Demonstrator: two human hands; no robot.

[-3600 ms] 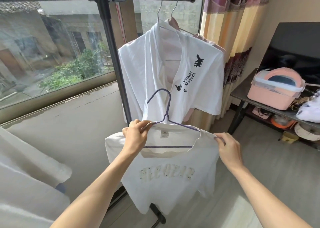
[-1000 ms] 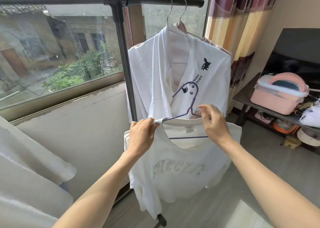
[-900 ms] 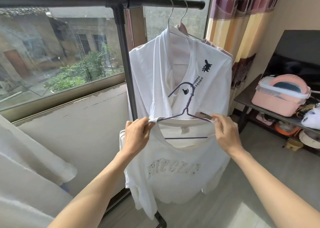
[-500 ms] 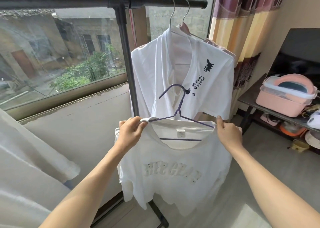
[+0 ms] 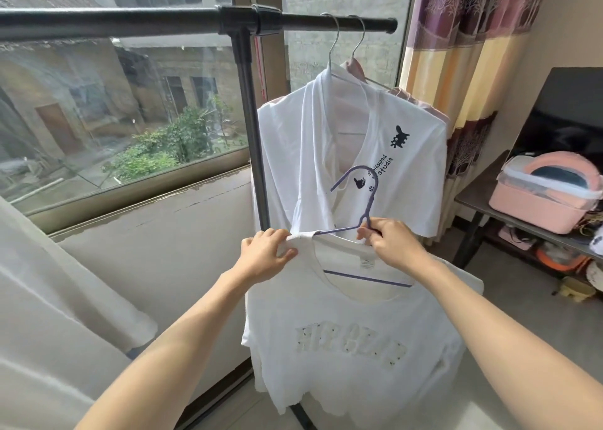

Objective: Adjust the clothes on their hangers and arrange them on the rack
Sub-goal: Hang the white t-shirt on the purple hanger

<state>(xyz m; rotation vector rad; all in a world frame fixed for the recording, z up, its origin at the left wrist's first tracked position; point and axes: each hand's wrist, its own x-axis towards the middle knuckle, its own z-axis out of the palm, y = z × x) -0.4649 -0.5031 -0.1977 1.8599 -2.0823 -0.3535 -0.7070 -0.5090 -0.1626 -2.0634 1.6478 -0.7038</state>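
Your right hand (image 5: 390,243) has shifted to pinch the purple hanger (image 5: 365,221) neck, apparently; left hand (image 5: 266,255) grips the T-shirt (image 5: 342,341) shoulder below the rail (image 5: 130,22); ready to hang.

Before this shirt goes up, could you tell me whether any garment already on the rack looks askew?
Yes. The white printed shirt hangs crooked: its neckline is pulled open and off-centre on its hanger, one side drooping. The white t-shirt on the purple hanger, held by both hands, looks roughly level.
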